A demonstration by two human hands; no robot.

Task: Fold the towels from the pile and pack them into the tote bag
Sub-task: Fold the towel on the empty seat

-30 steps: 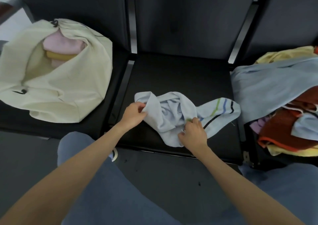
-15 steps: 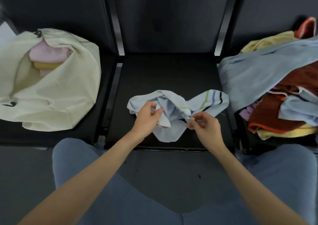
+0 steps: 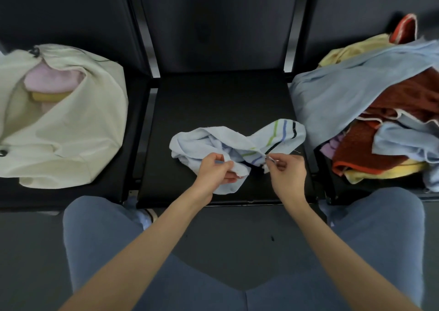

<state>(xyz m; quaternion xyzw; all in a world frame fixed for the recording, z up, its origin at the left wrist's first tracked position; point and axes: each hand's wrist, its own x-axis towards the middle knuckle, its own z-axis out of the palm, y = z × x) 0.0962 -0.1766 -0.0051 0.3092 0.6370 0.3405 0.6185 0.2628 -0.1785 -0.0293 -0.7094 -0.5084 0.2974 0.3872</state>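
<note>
On the near half of the middle seat [image 3: 221, 101], your two hands work a crumpled pale blue towel [image 3: 213, 139] with green, blue and black stripes at its right end. Your left hand [image 3: 215, 170] pinches an edge of the cloth between thumb and fingers, and your right hand [image 3: 286, 170] pinches another edge just beside the striped band, so each grip is closed on the towel, with the cloth between them bunched and twisted. Judging by this, you are at the start of a fold: finding corners and opening the towel out, not yet folding it. Your next move calls for drawing the two held edges apart until the twist comes out, then laying the cloth flat on the seat before doubling it over. To the left, the cream tote bag [image 3: 78, 130] lies on its own seat, mouth open, with a pink and a yellow folded towel already inside. To the right, the pile [image 3: 370, 111] of blue, rust and yellow towels waits, so much of the task seems left.
</note>
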